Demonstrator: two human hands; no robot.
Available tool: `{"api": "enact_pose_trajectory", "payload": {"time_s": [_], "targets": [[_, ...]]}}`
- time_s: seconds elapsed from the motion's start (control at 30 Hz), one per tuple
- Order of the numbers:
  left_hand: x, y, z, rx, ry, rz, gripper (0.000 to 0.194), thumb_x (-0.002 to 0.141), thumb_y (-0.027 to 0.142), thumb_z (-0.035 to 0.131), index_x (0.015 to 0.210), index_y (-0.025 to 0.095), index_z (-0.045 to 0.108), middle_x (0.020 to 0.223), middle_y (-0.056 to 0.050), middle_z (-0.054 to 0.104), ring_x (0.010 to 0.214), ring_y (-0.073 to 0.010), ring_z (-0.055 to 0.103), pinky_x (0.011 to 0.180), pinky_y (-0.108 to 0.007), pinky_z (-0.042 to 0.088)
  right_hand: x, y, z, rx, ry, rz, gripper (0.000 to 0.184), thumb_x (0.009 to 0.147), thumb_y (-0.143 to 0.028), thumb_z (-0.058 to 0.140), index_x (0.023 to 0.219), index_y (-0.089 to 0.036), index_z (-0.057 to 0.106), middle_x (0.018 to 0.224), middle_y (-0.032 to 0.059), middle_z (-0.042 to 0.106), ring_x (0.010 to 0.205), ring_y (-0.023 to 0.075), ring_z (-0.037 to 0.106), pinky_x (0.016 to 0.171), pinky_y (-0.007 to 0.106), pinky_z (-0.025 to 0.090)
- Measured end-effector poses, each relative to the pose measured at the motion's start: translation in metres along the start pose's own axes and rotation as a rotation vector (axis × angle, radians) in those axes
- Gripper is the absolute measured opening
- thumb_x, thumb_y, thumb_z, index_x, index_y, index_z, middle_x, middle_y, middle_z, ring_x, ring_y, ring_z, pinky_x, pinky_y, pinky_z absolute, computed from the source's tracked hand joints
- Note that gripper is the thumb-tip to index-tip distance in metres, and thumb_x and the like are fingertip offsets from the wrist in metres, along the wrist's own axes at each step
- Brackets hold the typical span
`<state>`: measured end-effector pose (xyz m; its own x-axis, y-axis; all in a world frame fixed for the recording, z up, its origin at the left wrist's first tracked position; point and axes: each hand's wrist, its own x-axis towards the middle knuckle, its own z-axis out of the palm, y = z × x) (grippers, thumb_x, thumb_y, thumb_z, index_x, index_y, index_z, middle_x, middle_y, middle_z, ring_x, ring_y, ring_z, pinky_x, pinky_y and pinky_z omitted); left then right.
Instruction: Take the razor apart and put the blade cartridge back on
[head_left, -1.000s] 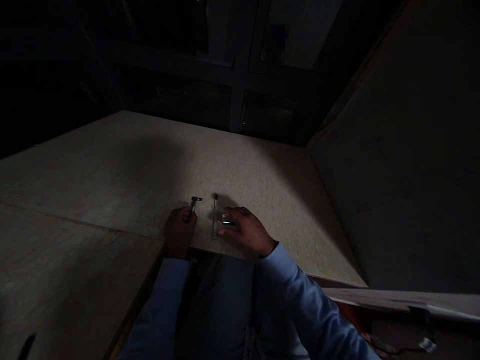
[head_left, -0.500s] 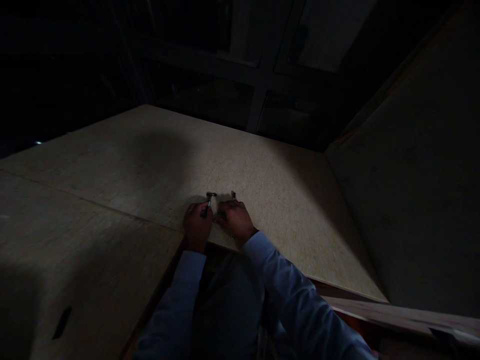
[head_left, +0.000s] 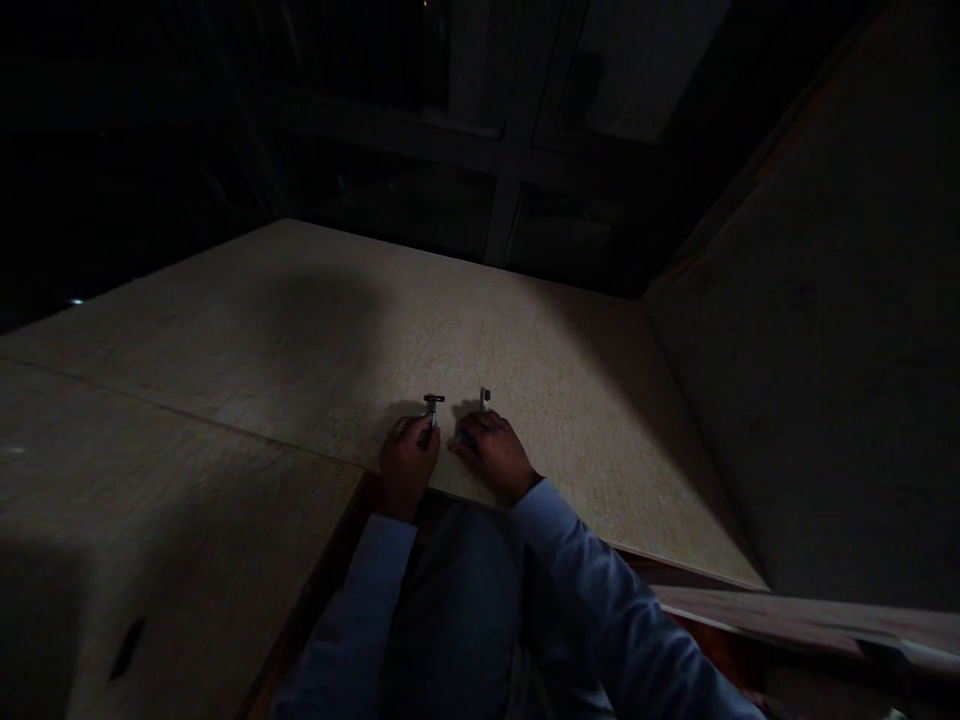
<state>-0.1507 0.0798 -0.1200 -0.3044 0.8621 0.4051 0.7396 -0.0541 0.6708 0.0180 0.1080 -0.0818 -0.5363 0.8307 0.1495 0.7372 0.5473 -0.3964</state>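
Observation:
My left hand (head_left: 409,455) is closed around the handle of a small T-shaped tool (head_left: 433,407) that looks like a razor, its dark crossbar head pointing away from me. Just to its right, my right hand (head_left: 495,450) is curled with fingers bent. A small narrow piece (head_left: 485,398), part pale and part dark, sticks out beyond those fingers; its kind is too dim to tell. A narrow gap separates the two hands. Both are low over the near edge of the pale tabletop (head_left: 585,430).
A second pale surface (head_left: 202,500) joins at a seam on the left, with a small dark strip (head_left: 127,648) on it. A dark upright panel (head_left: 825,350) rises on the right. Behind the tabletop are dark window frames (head_left: 514,150). My legs (head_left: 457,610) are under the edge.
Both hands have shifted slightly right in view, and the gap between them has widened. More of the piece at my right fingers now shows. The camera view has moved a little.

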Motion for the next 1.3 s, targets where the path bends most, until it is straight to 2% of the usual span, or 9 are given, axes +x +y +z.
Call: {"api": "enact_pose_trajectory", "payload": {"time_s": [0.3, 0.43, 0.7, 0.83, 0.97, 1.13, 1.3], "targets": [[-0.019, 0.047, 0.040, -0.097, -0.162, 0.082, 0.021, 0.086, 0.022, 0.062, 0.105, 0.020, 0.072, 0.097, -0.008, 0.071, 0.083, -0.0196, 0.067, 0.078, -0.030, 0.055, -0.057, 0.059, -0.030, -0.018, 0.098, 0.080, 0.028, 0.095, -0.036, 0.063, 0.115, -0.017, 0.068, 0.116, 0.0143, 0.069, 0.109, 0.0282, 0.061, 0.097, 0.042, 0.047], [-0.016, 0.059, 0.053, -0.103, -0.196, 0.113, 0.022, 0.087, 0.021, 0.062, 0.107, 0.019, 0.072, 0.097, -0.008, 0.069, 0.081, -0.0195, 0.066, 0.079, -0.032, 0.055, -0.068, 0.077, -0.035, 0.018, 0.123, 0.086, 0.031, 0.093, -0.037, 0.066, 0.117, -0.016, 0.068, 0.117, 0.0146, 0.070, 0.110, 0.0290, 0.061, 0.098, 0.043, 0.047], [-0.005, 0.054, 0.056, -0.130, -0.168, 0.148, 0.021, 0.088, 0.022, 0.062, 0.107, 0.017, 0.071, 0.098, -0.009, 0.069, 0.083, -0.0201, 0.066, 0.081, -0.034, 0.056, -0.050, 0.072, -0.024, 0.100, 0.105, 0.004, 0.038, 0.093, -0.035, 0.067, 0.126, -0.017, 0.064, 0.124, 0.0147, 0.068, 0.118, 0.0285, 0.059, 0.104, 0.044, 0.046], [-0.007, 0.052, 0.058, -0.136, -0.145, 0.138, 0.020, 0.089, 0.026, 0.063, 0.105, 0.017, 0.070, 0.095, -0.009, 0.068, 0.080, -0.0204, 0.066, 0.078, -0.034, 0.056, -0.062, 0.078, -0.021, 0.101, 0.202, -0.004, 0.046, 0.093, -0.039, 0.066, 0.132, -0.016, 0.060, 0.132, 0.0166, 0.063, 0.125, 0.0305, 0.055, 0.108, 0.048, 0.044], [-0.008, 0.051, 0.061, -0.141, -0.142, 0.133, 0.020, 0.088, 0.026, 0.063, 0.105, 0.017, 0.070, 0.095, -0.008, 0.069, 0.078, -0.0197, 0.066, 0.076, -0.034, 0.057, -0.080, 0.100, -0.024, 0.059, 0.314, 0.075, 0.047, 0.096, -0.043, 0.059, 0.134, -0.016, 0.060, 0.129, 0.0175, 0.063, 0.121, 0.0315, 0.055, 0.104, 0.048, 0.047], [-0.007, 0.051, 0.063, -0.075, -0.152, 0.146, 0.025, 0.089, 0.022, 0.059, 0.110, 0.015, 0.071, 0.099, -0.012, 0.071, 0.081, -0.0224, 0.067, 0.079, -0.036, 0.057, -0.087, 0.116, -0.024, 0.032, 0.335, 0.068, 0.036, 0.096, -0.042, 0.060, 0.124, -0.021, 0.071, 0.121, 0.0136, 0.067, 0.115, 0.0296, 0.057, 0.100, 0.045, 0.047], [-0.006, 0.053, 0.064, 0.020, -0.173, 0.155, 0.031, 0.092, 0.021, 0.054, 0.117, 0.015, 0.070, 0.107, -0.015, 0.072, 0.095, -0.0287, 0.067, 0.089, -0.044, 0.055, -0.076, 0.110, -0.020, -0.055, 0.299, 0.089, 0.033, 0.097, -0.039, 0.059, 0.124, -0.023, 0.072, 0.123, 0.0131, 0.067, 0.117, 0.0303, 0.055, 0.099, 0.045, 0.045]]}}
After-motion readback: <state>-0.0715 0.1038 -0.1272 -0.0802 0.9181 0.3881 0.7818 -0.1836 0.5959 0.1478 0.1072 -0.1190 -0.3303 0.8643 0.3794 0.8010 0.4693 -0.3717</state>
